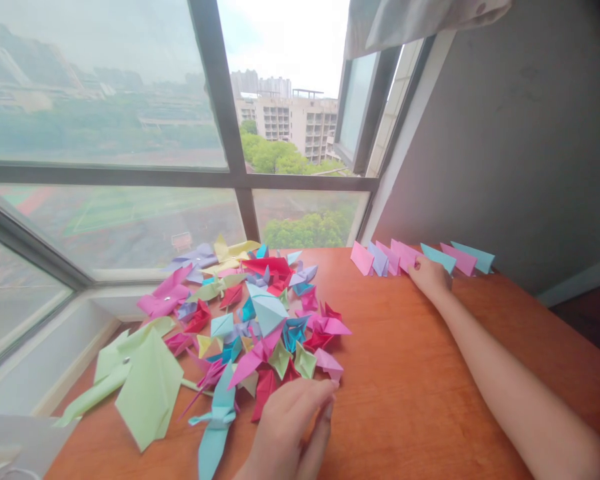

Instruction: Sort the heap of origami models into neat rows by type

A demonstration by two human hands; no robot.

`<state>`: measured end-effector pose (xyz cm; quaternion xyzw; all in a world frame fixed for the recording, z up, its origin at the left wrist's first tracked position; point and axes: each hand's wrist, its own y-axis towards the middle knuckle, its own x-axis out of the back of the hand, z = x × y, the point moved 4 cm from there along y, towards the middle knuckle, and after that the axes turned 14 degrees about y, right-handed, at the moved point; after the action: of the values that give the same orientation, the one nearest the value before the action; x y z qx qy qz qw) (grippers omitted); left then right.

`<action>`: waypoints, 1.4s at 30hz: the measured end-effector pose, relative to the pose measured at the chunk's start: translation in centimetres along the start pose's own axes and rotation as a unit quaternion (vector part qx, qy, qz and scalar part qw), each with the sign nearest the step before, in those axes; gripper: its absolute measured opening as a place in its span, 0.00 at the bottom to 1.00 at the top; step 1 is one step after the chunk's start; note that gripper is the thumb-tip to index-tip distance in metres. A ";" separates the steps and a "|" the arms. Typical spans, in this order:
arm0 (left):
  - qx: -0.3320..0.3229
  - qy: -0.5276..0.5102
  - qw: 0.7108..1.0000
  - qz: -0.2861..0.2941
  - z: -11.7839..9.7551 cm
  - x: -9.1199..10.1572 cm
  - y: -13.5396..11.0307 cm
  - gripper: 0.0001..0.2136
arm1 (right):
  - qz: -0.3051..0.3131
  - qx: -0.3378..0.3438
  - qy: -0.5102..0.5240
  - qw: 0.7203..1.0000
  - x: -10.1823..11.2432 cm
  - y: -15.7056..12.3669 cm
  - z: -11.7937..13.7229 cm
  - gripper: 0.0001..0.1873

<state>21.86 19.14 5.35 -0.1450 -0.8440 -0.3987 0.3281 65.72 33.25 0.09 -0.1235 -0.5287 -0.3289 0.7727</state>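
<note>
At the far right of the table, my right hand pinches the lower corner of a pink folded-paper piece. That piece stands in a row with other triangular folds, among them a purple one and a blue one. My left hand is low in the middle, fingers curled and tips together, with nothing visible between them. Just beyond its fingertips lies a pink origami piece; whether they touch I cannot tell. A blue origami bird lies left of this hand.
A heap of colourful origami covers the left part of the wooden table. A large light-green paper figure lies at the left edge. Windows with a grey frame rise behind, one pane open. A dark wall stands right.
</note>
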 end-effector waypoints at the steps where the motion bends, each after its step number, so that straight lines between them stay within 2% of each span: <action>1: 0.000 0.001 1.000 -0.001 0.0 0.0 0.0 0.18 | -0.002 0.004 0.004 1.000 -0.1 0.0 0.0 0.18; 8: 0.009 -0.010 1.000 -0.011 0.0 0.2 0.1 0.17 | -0.030 0.026 0.038 0.998 1.0 -0.9 -0.3 0.20; 11: 0.010 -0.018 1.000 -0.005 0.0 0.1 0.2 0.17 | -0.059 0.033 0.066 0.996 2.1 -2.4 -0.2 0.19; 14: 0.018 -0.019 1.000 0.013 0.1 0.0 0.1 0.16 | -0.062 0.062 0.099 0.991 2.7 -4.9 0.7 0.17; 17: 0.036 -0.022 0.999 0.014 0.1 0.2 0.1 0.14 | -0.036 0.105 0.142 0.984 2.6 -8.3 2.1 0.17; 20: 0.050 -0.013 0.999 -0.006 0.1 1.0 0.3 0.13 | 0.018 0.134 0.203 0.970 2.0 -12.1 3.7 0.17; 24: 0.050 0.011 0.998 -0.048 0.1 3.3 0.6 0.13 | 0.083 0.159 0.265 0.948 1.0 -16.4 5.2 0.16; 27: 0.078 0.084 0.989 -0.097 1.0 5.9 0.4 0.11 | 0.108 0.168 0.292 0.935 0.4 -18.3 5.7 0.17; 30: 0.160 0.196 0.958 -0.137 2.9 8.9 -0.3 0.09 | 0.112 0.159 0.311 0.930 0.0 -19.0 5.6 0.17; 33: 0.266 0.326 0.899 -0.126 5.4 11.9 -1.5 0.10 | 0.118 0.148 0.318 0.929 -0.3 -19.0 5.4 0.18; 35: 0.333 0.412 0.846 -0.069 7.1 13.4 -2.4 0.12 | 0.126 0.145 0.316 0.929 -0.4 -19.0 5.4 0.18; 37: 0.372 0.453 0.810 0.007 8.7 14.3 -3.1 0.16 | 0.130 0.149 0.319 0.927 -0.5 -19.0 5.3 0.18; 40: 0.394 0.468 0.783 0.109 10.1 14.5 -3.8 0.23 | 0.129 0.155 0.323 0.925 -0.5 -19.1 5.3 0.18; 42: 0.401 0.467 0.774 0.151 10.3 14.4 -4.0 0.24 | 0.125 0.154 0.320 0.926 -0.5 -19.2 5.4 0.18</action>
<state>4.60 24.26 7.86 0.0785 -0.6378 0.0116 0.7661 49.41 21.88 -1.13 0.0443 -0.2779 -0.1662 0.9451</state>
